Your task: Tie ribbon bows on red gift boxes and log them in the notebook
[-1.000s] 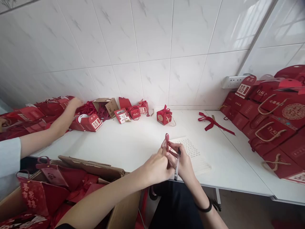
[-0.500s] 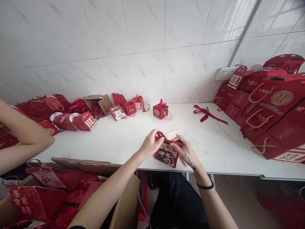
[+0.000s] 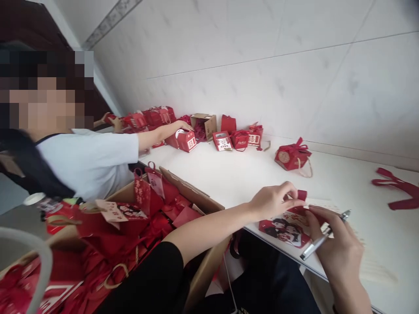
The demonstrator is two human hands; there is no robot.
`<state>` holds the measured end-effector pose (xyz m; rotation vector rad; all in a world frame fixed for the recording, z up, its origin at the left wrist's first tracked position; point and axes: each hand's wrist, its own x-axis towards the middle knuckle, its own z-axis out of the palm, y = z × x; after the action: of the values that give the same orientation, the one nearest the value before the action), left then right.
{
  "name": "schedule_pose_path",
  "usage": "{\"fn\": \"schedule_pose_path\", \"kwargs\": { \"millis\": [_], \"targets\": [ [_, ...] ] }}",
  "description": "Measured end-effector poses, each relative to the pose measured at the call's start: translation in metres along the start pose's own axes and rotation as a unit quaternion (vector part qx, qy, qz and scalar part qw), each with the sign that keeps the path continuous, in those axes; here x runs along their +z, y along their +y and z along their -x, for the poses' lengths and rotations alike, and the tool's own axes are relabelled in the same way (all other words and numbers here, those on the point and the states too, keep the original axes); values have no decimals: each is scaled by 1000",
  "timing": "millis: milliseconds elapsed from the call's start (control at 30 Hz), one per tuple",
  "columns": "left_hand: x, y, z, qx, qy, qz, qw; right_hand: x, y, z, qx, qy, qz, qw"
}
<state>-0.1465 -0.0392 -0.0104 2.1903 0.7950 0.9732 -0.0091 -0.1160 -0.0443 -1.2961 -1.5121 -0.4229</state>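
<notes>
A small red gift bag [image 3: 285,231] with a cartoon couple on its front leans at the table's front edge. My left hand [image 3: 273,201] is closed at the bag's top, pinching by its dark red ribbon loop [image 3: 301,195]. Close beside it, my right hand [image 3: 343,246] holds a clear pen [image 3: 316,246] across the fingers, with thumb and fingertips at the bag's upper right edge. The fingers partly hide the top of the bag. Under and behind my right hand lies a sheet of paper [image 3: 369,257] with faint writing.
At my left stands a cardboard box [image 3: 186,187] full of red gift bags. A co-worker [image 3: 94,157] reaches toward red boxes [image 3: 185,140] along the wall. A ribbon-tied box [image 3: 291,156] stands ahead; loose red ribbons [image 3: 397,187] lie at right.
My view has swung left, bringing the co-worker and more of the cardboard box into sight. Both hands remain at the gift bag, which now tilts back more; the pen stays in my right hand.
</notes>
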Motion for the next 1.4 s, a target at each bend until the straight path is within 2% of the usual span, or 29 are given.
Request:
{"fn": "schedule_pose_path", "kwargs": {
  "millis": [100, 200, 333, 467, 600, 900, 1033, 1233, 1400],
  "targets": [
    [-1, 2, 0, 70, -20, -22, 997, 4, -1, 0, 2, 7, 16, 1000],
    [-1, 3, 1, 102, -29, -42, 994, 6, 1, 0, 4, 13, 18, 1000],
    [-2, 7, 3, 84, -50, -62, 993, 9, 7, 0, -6, 30, 9, 1000],
    [-3, 9, 4, 111, -60, -74, 989, 11, 8, 0, -25, 47, 7, 999],
    [-6, 7, 3, 113, -59, -67, 990, 12, 5, 2, -13, 35, -11, 999],
    [-9, -2, 1, 154, -36, 18, 987, 14, 1, 2, 16, 0, -35, 999],
    [-9, -4, 0, 167, -28, 18, 985, 12, -1, 0, 20, -9, -30, 999],
    [-11, -3, 1, 141, -43, 0, 989, 10, -1, -1, 32, -34, -39, 998],
    [-11, -4, 0, 155, -36, -10, 987, 11, -2, -1, 32, -35, -21, 999]
  ]
}}
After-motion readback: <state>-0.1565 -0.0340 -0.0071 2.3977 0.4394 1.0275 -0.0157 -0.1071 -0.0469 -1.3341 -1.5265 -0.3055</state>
